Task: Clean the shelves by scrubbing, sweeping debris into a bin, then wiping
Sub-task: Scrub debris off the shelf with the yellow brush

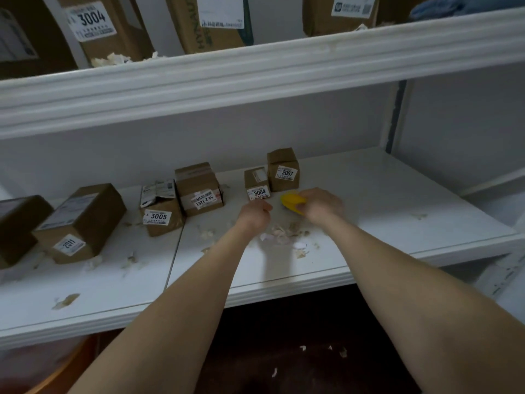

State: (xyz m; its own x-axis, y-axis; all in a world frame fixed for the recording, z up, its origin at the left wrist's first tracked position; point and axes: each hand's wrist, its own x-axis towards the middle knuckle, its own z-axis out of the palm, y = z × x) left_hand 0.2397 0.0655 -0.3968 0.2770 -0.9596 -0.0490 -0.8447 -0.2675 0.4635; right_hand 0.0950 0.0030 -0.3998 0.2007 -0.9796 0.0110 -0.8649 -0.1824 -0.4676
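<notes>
Left of the small 3004 box [257, 186], the 3005 box [162, 216] crowds your sweep. Your left hand [253, 214], just in front of that 3004 box, is curled; can't tell if it holds anything. The scraps [284, 233] nearer you look feather-light, so they'll scatter. Just right, your right hand [322, 207] grips the yellow brush [292, 202] by its back.

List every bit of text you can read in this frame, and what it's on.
"3004": label on upper left box
"HYNAUT", cut off: side of upper middle box
"2011": label on tilted box
"3005": label on torn box
"54 2 3203", upside down: label on taped box
"3004": label on small box
"2007": label on tall box
All fine print and the other upper labels: too blurred to read.
</notes>
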